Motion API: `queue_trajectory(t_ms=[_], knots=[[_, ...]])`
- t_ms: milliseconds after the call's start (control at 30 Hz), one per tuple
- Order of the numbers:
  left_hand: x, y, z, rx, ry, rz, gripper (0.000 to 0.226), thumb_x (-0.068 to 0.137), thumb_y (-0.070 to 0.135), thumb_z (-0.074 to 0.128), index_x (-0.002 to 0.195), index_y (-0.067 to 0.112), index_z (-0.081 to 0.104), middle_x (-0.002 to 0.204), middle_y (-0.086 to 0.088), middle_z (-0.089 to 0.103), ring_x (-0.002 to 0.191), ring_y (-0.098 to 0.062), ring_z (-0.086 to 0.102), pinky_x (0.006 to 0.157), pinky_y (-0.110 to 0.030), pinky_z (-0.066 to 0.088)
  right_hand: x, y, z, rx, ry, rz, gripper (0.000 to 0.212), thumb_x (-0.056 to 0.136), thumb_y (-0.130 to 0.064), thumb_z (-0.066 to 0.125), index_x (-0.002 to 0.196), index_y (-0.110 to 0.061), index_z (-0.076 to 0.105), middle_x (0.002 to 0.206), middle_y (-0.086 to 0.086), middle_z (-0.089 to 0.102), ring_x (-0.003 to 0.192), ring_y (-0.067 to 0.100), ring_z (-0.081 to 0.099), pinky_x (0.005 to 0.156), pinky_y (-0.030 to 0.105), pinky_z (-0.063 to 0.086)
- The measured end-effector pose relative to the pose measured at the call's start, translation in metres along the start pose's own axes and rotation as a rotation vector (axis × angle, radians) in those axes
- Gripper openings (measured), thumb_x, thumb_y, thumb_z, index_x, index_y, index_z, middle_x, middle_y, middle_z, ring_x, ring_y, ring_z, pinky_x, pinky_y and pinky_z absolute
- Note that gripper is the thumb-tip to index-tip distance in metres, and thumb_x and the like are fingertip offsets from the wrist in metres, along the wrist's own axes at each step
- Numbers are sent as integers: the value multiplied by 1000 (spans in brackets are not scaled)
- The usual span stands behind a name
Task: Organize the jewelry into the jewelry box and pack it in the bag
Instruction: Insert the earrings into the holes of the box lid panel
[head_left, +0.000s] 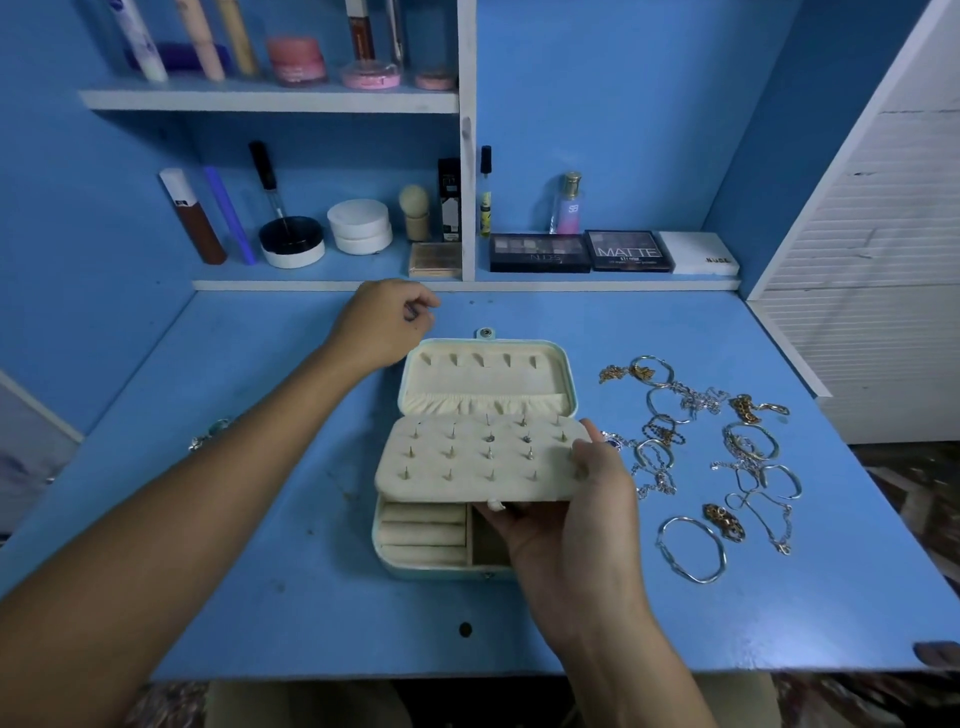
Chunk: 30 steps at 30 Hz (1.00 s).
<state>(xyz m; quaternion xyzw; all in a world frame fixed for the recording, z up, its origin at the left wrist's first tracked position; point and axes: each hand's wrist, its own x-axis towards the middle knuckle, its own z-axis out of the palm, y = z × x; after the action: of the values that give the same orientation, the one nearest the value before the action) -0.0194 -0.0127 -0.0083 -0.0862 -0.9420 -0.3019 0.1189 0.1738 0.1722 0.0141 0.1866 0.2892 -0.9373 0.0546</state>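
A pale jewelry box (488, 384) lies open at the middle of the blue desk, its lid flat toward the back. My right hand (566, 514) grips the right edge of the cream earring panel (467, 457), which is studded with several earring posts and lifted over the lower tray with its ring rolls (423, 530). My left hand (387, 325) hovers behind the box's back left corner with curled fingers; whether it holds anything small is unclear. Several silver and gold bracelets, chains and rings (711, 452) lie spread to the right of the box. No bag is in view.
A low shelf ledge (332, 285) at the back of the desk carries makeup palettes (540, 253), jars (359, 227), brushes and bottles. A small jewelry piece (210, 434) lies at the left by my forearm. A white slatted panel (872, 291) stands at the right.
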Motion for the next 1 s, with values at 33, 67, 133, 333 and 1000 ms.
queue_trajectory(t_ms=[33, 67, 133, 333, 1000], knots=[[7, -2, 3, 38, -9, 13, 22, 91, 14, 64, 111, 15, 74, 101, -1, 72, 86, -16, 62, 85, -28, 51, 0, 0, 0, -4, -5, 0, 30, 100, -21, 34, 114, -19, 61, 100, 10, 72, 85, 27, 67, 65, 38, 50], [14, -3, 6, 69, -14, 27, 23, 91, 16, 65, 112, 16, 74, 101, -1, 72, 84, -16, 61, 84, -27, 50, 0, 0, -1, -8, -9, -1, 30, 100, -21, 34, 113, -19, 61, 101, 10, 72, 86, 27, 67, 65, 38, 51], [25, -3, 10, 125, -27, 61, 25, 91, 18, 65, 115, 18, 73, 103, -2, 72, 84, -15, 60, 84, -26, 49, 0, 0, -1, -9, -12, 0, 31, 100, -21, 34, 115, -18, 62, 103, 11, 72, 89, 27, 67, 67, 39, 51], [42, 0, 16, 332, -68, 126, 30, 96, 19, 57, 122, 23, 71, 122, -5, 66, 108, -33, 60, 88, -41, 51, 1, 0, -2, 4, -11, 6, 33, 100, -22, 34, 116, -18, 62, 105, 11, 72, 91, 27, 68, 72, 42, 51], [47, -6, 15, 196, -28, 94, 22, 91, 7, 60, 107, 12, 75, 105, -10, 72, 97, -28, 65, 86, -32, 50, 2, 0, -1, 18, -2, 0, 32, 101, -22, 35, 121, -18, 59, 99, 7, 72, 82, 21, 68, 65, 38, 51]])
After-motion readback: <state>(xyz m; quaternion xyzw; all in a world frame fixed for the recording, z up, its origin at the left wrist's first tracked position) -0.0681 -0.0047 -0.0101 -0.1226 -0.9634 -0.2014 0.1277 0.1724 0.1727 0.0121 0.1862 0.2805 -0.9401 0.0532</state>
